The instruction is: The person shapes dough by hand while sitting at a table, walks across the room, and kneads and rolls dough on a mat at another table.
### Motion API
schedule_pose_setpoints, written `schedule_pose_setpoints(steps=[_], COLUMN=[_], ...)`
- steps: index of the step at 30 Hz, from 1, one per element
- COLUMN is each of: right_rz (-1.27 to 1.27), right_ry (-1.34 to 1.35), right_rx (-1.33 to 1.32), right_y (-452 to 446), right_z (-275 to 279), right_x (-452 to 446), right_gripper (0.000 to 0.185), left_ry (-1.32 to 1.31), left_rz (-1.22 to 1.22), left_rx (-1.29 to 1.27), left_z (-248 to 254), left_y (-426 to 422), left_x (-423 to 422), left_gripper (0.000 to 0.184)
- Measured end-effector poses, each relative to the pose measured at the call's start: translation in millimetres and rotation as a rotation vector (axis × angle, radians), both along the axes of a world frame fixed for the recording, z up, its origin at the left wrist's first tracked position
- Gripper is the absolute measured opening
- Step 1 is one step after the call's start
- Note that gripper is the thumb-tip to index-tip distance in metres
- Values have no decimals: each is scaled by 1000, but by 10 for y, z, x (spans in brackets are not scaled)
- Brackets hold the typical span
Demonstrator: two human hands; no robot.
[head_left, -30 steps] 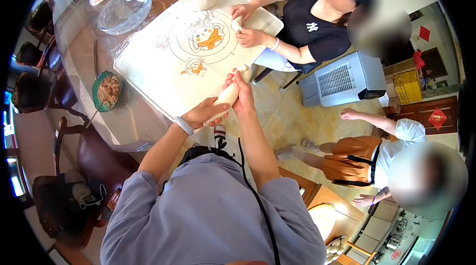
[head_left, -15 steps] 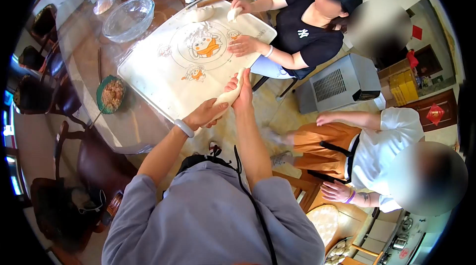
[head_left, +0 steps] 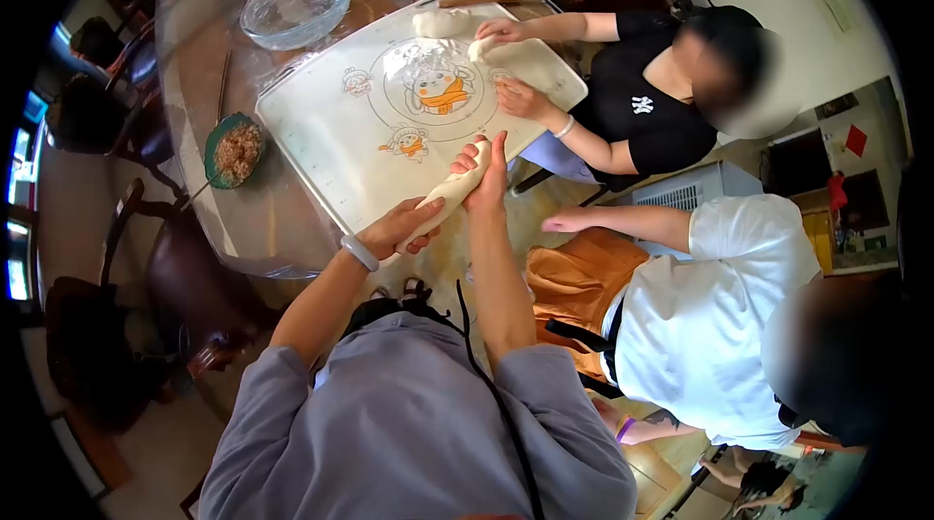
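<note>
A long roll of pale dough [head_left: 449, 196] is stretched between my hands over the near edge of the mat. My left hand [head_left: 401, 230], with a pale bracelet at the wrist, is closed round its lower end. Around the upper part, my right hand [head_left: 485, 179] is wrapped with the thumb pointing up. Below them lies the white dough mat [head_left: 321, 141] with printed cartoon figures and a patch of flour. A larger lump of dough [head_left: 443, 25] rests near its far edge. A seated co-worker in black has one hand on a small dough piece [head_left: 478, 49].
To the left stand a green bowl of filling [head_left: 236, 151] and a clear glass bowl [head_left: 297, 7]. A wooden rolling pin [head_left: 481, 0] lies at the mat's far edge. Another person in a white shirt [head_left: 715, 311] stands close on my right.
My view has turned, so the table sits further right. The person in white has come closer. Both my hands still grip the dough roll, with its upper end more exposed.
</note>
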State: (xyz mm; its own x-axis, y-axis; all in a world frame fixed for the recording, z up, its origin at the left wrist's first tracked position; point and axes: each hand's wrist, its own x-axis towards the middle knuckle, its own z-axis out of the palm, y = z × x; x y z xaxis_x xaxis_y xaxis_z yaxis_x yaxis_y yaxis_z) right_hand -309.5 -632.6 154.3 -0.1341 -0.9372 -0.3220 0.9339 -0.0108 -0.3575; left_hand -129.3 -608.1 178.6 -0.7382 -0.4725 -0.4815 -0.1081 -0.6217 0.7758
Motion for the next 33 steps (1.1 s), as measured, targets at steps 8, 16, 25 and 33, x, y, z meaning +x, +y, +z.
schedule_pose_setpoints(steps=[8,16,25,33], right_rz=[9,139,-154,-63], right_ry=[-58,-245,768,1202], right_rx=[-81,-148,477,488], right_y=[-126,-388,-345,1030], right_z=[-248,-638,-1154,-1430], right_x=[-37,-106,-316,490], right_gripper=[38,40,51,23], left_ry=[-136,-445,-600,-441], left_rz=[38,87,185,141], left_rx=[-199,-750,-1196,-970], left_z=[23,-96,-860,-861], left_y=[-51,-62,-395,231], left_x=[5,52,684,1609], left_gripper=[44,53,51,24])
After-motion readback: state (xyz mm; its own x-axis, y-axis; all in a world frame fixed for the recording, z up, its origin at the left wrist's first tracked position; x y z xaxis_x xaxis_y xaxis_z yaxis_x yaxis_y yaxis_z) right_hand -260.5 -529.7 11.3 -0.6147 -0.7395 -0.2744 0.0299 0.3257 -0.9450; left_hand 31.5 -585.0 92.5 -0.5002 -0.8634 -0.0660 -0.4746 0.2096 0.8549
